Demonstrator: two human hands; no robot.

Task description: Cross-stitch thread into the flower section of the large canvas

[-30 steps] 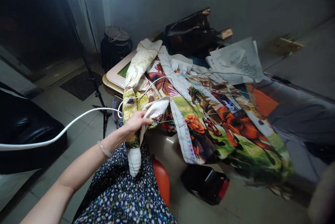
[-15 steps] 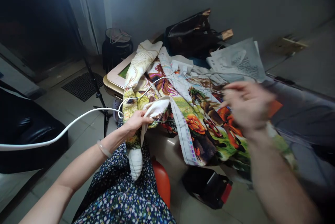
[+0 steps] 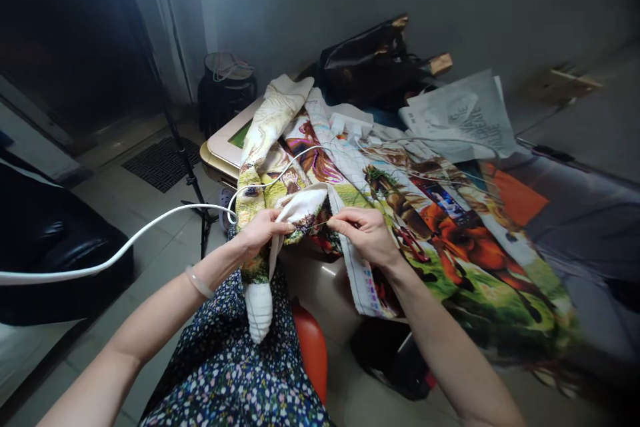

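A cross-stitch cloth (image 3: 320,147) with horses and flowers lies partly rolled over the table and hangs toward my lap. My left hand (image 3: 260,234) is closed, pinching a folded white edge of it between thumb and fingers. Just to the right, my right hand (image 3: 364,232) pinches a thin needle (image 3: 324,222) whose tip points at the cloth's underside; the thread is too fine to follow. A phone with a lit screen (image 3: 443,200) rests on the picture. Across the roll, a white cable (image 3: 165,212) loops close above my left hand.
A gold-edged table (image 3: 219,164) carries the cloth. Behind it are a dark bag (image 3: 365,60), a grey printed packet (image 3: 457,117) and white plugs (image 3: 347,126). An orange sheet (image 3: 517,195) lies at right. Below are a red stool (image 3: 310,347) and a tripod (image 3: 193,180).
My right hand has come in from the far right to the folded edge beside my left hand, uncovering the phone. My left hand keeps its hold on the cloth.
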